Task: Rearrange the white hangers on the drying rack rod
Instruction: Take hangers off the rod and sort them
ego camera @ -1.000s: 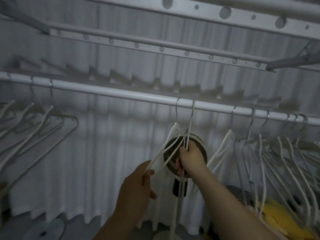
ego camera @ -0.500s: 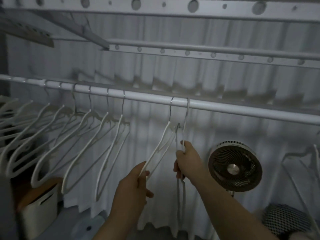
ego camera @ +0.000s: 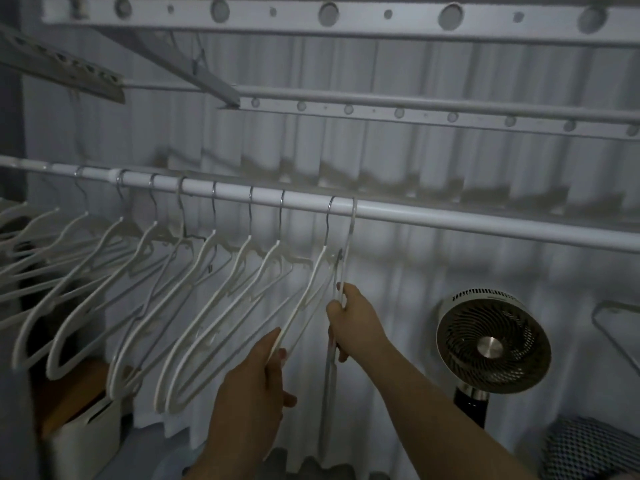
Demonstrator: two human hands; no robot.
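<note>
A white rod [ego camera: 450, 221] runs across the view, sloping down to the right. Several white hangers [ego camera: 194, 292] hang in a row along its left half. Two more white hangers hook over the rod just right of that row. My left hand [ego camera: 256, 379] grips the lower arm of the left one [ego camera: 311, 285]. My right hand [ego camera: 356, 320] holds the right one [ego camera: 348, 251], which hangs edge-on, just below its neck. The two hooks sit close together on the rod.
A round fan [ego camera: 493, 344] on a black stand is at the right, below the rod. Perforated rack bars [ego camera: 346, 15] cross overhead. A white bin [ego camera: 86, 431] sits at the lower left, a mesh basket [ego camera: 588, 448] at the lower right. A white curtain hangs behind.
Both hands have slid the two held hangers leftward along the rod, close to the left row. The view has swung left, so the fan now lies further right.
</note>
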